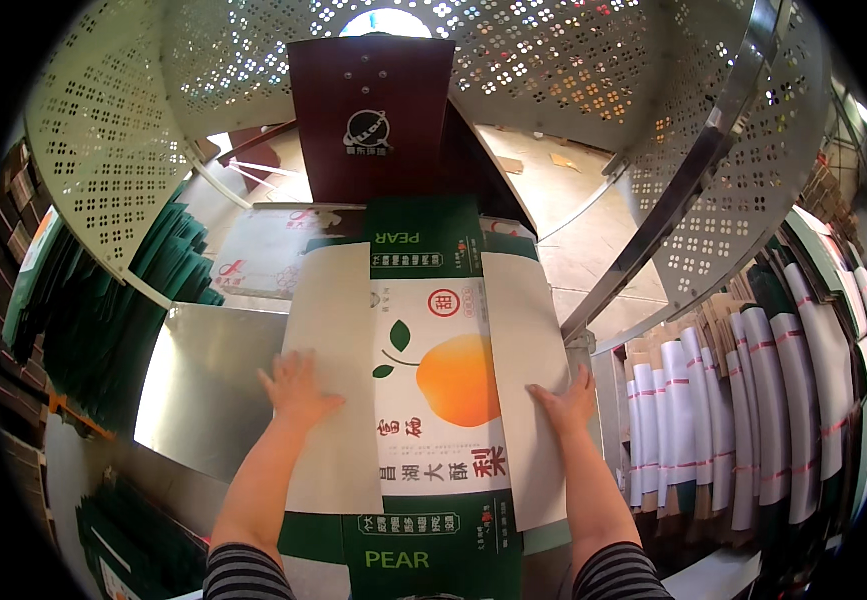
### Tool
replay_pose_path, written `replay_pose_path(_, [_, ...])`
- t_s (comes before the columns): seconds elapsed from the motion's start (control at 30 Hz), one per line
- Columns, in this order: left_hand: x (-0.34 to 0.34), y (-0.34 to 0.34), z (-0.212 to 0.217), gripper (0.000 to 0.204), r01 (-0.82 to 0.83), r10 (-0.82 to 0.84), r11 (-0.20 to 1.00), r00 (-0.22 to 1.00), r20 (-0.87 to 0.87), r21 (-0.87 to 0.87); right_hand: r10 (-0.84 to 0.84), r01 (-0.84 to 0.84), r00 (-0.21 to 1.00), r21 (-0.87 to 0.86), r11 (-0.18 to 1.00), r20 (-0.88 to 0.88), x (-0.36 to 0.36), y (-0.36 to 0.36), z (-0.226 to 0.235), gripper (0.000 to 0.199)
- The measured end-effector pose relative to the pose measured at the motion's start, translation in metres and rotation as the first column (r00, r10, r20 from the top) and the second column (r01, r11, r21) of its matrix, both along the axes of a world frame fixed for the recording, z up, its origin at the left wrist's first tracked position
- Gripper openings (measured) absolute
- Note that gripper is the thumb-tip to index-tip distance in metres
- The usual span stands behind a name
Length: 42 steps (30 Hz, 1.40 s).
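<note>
Lying in front of me is a printed cardboard box blank (433, 310), white and green with a large orange-yellow pear and green leaves on its middle panel. Pale plain side flaps are folded inward along both sides of that panel. My left hand (299, 392) rests on the left flap (338, 440), fingers spread and flat. At the outer edge of the right flap (525, 350) is my right hand (565, 402), its thumb apart from the fingers and lying on the flap. Neither hand grips anything that shows.
A dark red machine head (371, 120) rises behind the blank, inside a perforated metal guard (563, 70). A bare metal plate (213, 385) lies at left. Green folded cardboard (103, 310) is stacked at far left, bundled white cardboard (733, 400) at right. A slanting metal bar (683, 180) crosses the right side.
</note>
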<state>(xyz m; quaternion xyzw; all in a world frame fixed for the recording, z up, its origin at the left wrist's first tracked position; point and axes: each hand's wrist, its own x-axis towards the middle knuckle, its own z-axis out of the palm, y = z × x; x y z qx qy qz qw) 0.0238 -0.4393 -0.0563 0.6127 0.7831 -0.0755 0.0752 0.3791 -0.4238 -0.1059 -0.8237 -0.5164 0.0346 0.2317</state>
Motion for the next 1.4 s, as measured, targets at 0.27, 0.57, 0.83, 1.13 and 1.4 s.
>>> replay_pose_path(0.27, [-0.011, -0.003, -0.016, 0.094, -0.212, 0.234, 0.972, 0.902, 0.364, -0.100, -0.039, -0.057, 0.961, -0.337, 0.940, -0.272, -0.006, 0.012, 0.007, 0.097])
replay_pose_path(0.57, [-0.002, -0.014, -0.037, 0.077, -0.047, 0.043, 0.999, 0.977, 0.209, 0.013, -0.078, 0.072, 0.997, -0.399, 0.914, 0.002, -0.038, 0.008, 0.003, 0.080])
replay_pose_path(0.83, [0.005, -0.022, -0.045, 0.071, -0.016, 0.000, 0.997, 0.979, 0.202, 0.077, -0.034, 0.045, 0.999, -0.398, 0.916, 0.034, -0.040, 0.004, 0.001, 0.077])
replay_pose_path(1.13, [0.003, -0.019, -0.041, 0.071, 0.038, -0.048, 0.998, 0.977, 0.209, 0.055, -0.060, 0.065, 0.998, -0.404, 0.913, 0.027, -0.047, -0.007, 0.005, 0.077])
replay_pose_path(1.4, [-0.005, -0.018, -0.045, 0.070, 0.113, -0.136, 0.988, 0.961, 0.242, 0.109, 0.077, -0.046, 0.995, -0.380, 0.924, 0.066, -0.054, -0.019, 0.009, 0.085])
